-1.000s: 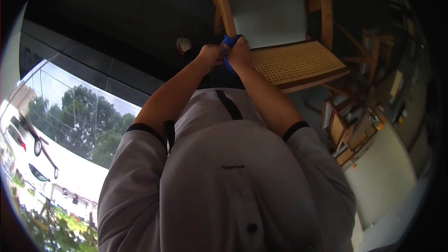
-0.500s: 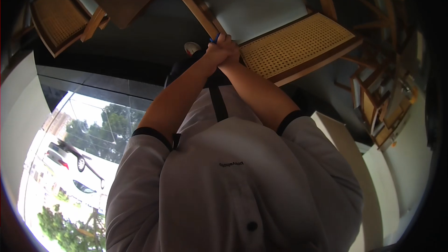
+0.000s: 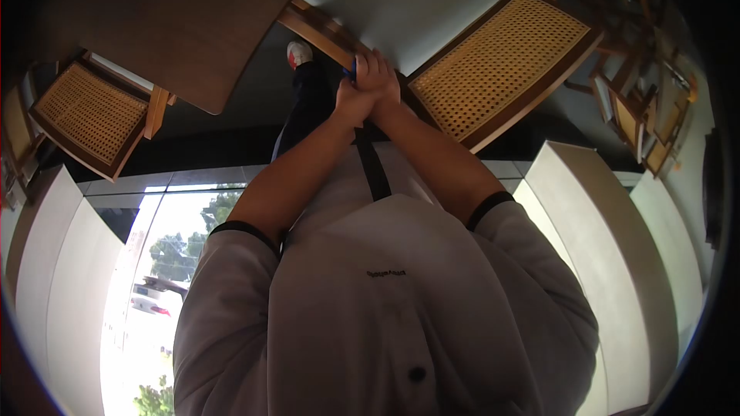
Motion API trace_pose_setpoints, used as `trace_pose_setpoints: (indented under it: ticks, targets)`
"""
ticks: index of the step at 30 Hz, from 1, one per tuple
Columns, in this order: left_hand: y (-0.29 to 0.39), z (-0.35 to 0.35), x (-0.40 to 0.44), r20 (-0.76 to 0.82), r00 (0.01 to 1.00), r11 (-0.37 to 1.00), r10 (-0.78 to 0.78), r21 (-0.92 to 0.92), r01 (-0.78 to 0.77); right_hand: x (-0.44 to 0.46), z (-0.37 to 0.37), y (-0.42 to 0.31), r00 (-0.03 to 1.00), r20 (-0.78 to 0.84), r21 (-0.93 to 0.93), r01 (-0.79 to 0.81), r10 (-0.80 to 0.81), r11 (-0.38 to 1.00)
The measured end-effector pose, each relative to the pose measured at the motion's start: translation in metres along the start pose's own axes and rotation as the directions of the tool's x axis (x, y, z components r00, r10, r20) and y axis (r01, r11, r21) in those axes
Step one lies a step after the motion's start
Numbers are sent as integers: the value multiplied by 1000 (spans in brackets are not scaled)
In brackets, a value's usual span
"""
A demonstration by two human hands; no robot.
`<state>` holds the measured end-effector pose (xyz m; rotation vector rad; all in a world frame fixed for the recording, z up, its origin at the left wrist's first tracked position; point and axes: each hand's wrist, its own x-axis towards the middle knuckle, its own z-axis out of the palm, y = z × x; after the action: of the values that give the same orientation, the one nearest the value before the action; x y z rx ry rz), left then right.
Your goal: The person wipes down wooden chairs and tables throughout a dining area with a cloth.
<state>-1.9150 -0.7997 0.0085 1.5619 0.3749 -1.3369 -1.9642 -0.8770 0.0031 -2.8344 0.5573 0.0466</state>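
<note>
My hands are together in front of my waist, the fingers closed. My left hand (image 3: 354,102) is wrapped against the wrist side of my right hand (image 3: 375,71). The right hand's fingers are bent around a small blue thing (image 3: 351,70); most of it is hidden, so its kind cannot be made out. Just beyond the hands stands a wooden chair with a woven cane seat (image 3: 505,65). Its wooden side rail (image 3: 324,35) runs close to my fingers; whether they touch is unclear.
A dark brown tabletop (image 3: 177,15) lies ahead to the left, with a second cane-seat chair (image 3: 92,115) beside it. More wooden chairs (image 3: 640,108) are stacked at the right. One shoe (image 3: 299,53) shows on the dark floor. A bright window (image 3: 166,239) and pale pillars (image 3: 601,223) stand behind me.
The view has turned, so the tabletop fills more of the upper left and the window has shifted. My shoe has come out ahead of my hands. Both hands remain together.
</note>
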Motion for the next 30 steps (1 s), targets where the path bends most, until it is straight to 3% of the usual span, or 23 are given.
trace_pose_setpoints:
  ticks: [2,5,8,10,13,16,19,22,26,30]
  targets:
    - [35,-22,-5,-26,1000,998,12,-56,-13,35,-7,-25,997,63,-45,-47,50,998]
    - [69,-54,-2,-23,995,981,99,-166,-101,80,-12,-54,994,71,31,-80,77,996]
    - [86,-82,16,7,984,954,180,-246,-173,116,-12,-74,975,181,61,-142,129,988]
    - [97,-91,15,7,981,920,193,-350,-178,128,-3,-82,985,132,-24,-105,107,994]
    - [103,-95,14,-75,985,922,158,-346,-175,138,-8,-88,985,143,-57,-94,101,994]
    - [108,-94,12,64,989,910,134,-403,-97,133,-13,-85,992,95,-57,-77,82,995]
    - [115,-86,1,268,959,950,92,-311,-4,115,-14,-75,996,40,41,-82,80,996]
    - [100,-71,2,405,896,937,-179,-207,281,70,-15,-60,985,81,64,-156,151,986]
    - [55,-21,-16,434,867,952,-246,-61,301,9,-35,-30,908,314,-107,-258,279,960]
    - [27,29,-35,420,825,917,-379,50,396,-35,-73,-2,793,463,-73,-412,397,908]
